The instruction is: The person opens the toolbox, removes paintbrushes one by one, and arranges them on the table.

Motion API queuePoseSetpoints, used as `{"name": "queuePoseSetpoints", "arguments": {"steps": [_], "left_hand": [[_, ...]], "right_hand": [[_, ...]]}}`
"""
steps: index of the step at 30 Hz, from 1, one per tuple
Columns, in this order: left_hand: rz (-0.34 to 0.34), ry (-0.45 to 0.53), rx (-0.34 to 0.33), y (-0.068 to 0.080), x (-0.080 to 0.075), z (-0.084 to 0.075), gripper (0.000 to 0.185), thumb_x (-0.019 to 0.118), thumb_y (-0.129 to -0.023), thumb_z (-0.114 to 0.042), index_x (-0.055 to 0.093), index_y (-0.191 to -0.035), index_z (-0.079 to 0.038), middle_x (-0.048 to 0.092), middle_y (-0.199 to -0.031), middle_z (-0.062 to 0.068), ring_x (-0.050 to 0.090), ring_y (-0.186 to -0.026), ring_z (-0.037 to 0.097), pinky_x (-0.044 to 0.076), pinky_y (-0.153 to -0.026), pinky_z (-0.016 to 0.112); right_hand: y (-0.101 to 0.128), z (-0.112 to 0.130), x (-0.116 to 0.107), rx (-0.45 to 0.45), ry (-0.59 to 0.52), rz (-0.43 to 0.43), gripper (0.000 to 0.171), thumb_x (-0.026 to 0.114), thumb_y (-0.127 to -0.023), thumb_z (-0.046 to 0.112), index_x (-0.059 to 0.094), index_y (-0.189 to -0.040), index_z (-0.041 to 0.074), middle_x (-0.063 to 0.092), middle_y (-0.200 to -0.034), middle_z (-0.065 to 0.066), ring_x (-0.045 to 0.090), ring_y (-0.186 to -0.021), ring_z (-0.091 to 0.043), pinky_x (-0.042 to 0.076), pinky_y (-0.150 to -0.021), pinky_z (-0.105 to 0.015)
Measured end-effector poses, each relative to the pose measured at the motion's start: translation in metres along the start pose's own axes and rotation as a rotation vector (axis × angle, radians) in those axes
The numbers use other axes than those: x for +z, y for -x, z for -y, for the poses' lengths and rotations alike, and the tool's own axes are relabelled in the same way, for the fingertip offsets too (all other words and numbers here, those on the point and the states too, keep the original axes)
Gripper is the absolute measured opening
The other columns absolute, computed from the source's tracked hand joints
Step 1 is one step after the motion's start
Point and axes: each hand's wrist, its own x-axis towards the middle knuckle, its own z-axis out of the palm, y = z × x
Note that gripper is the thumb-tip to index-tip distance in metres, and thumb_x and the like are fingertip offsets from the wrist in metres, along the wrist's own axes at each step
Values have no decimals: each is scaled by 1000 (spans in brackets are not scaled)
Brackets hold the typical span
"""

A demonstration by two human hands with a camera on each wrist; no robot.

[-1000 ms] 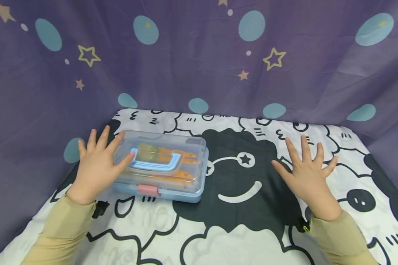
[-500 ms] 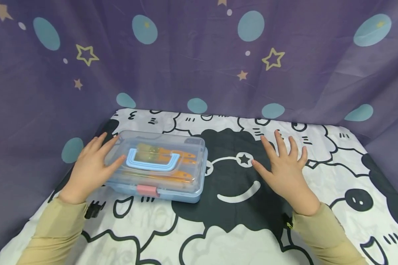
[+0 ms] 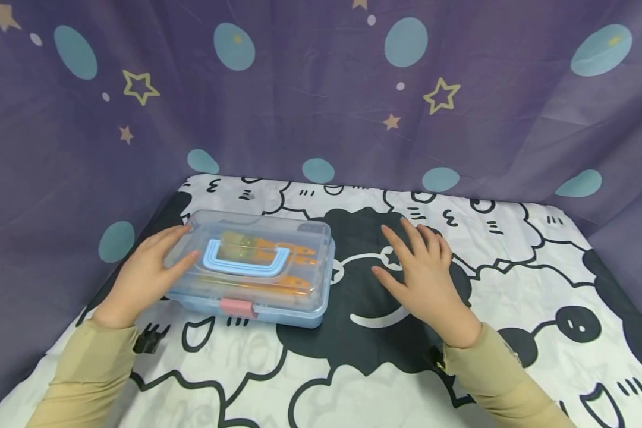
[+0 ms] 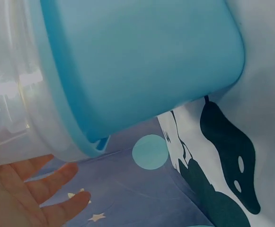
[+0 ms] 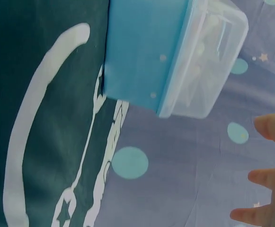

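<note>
A blue plastic storage box (image 3: 299, 318) with a clear lid, a light blue carrying handle (image 3: 246, 270) and a pink latch (image 3: 238, 307) sits left of centre on the cloth. Through the lid show orange-handled paintbrushes (image 3: 286, 284). My left hand (image 3: 147, 276) is at the box's left end, fingers relaxed and right at the lid edge. In the left wrist view its fingers (image 4: 57, 182) spread beside the clear lid (image 4: 14, 109). My right hand (image 3: 428, 282) hovers over the dark patch right of the box, apart from it, fingers loosely spread and holding nothing.
The box rests on a white cloth (image 3: 257, 380) printed with black cartoon sheep and one large dark sheep face. A purple curtain (image 3: 278, 119) with stars and teal ovals hangs behind and along the sides.
My right hand has moved left toward the box. The left hand has shifted slightly left and lower, to the end of the box. The box has stayed in place.
</note>
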Motion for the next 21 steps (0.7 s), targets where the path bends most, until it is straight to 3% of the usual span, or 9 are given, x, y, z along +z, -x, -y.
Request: {"name": "queuePoseSetpoints", "arguments": {"steps": [9,16,21], "left_hand": [[11,40,-11,0,2,2,64,55,-93,-39,40,-142,-1,40,-140,30,37,-126,48,31,-99,64],[-32,103,-9,1,3,1,59,60,-92,-32,44,-140,-1,43,-137,29,46,-118,46,36,-94,63],[-74,147,1,0,4,1,56,64,-89,-26,49,-135,2,45,-136,29,44,-121,47,36,-96,62]], "right_hand": [[-8,24,8,-108,-60,8,65,64,-87,38,42,-143,15,31,-149,-19,29,-129,-39,23,-100,-60],[-16,44,21,-315,-61,-75,61,68,-82,32,49,-136,9,43,-139,-20,47,-117,-40,39,-95,-58],[-19,57,29,-437,-62,-113,56,67,-81,32,53,-130,8,48,-133,-20,52,-110,-36,44,-92,-53]]}}
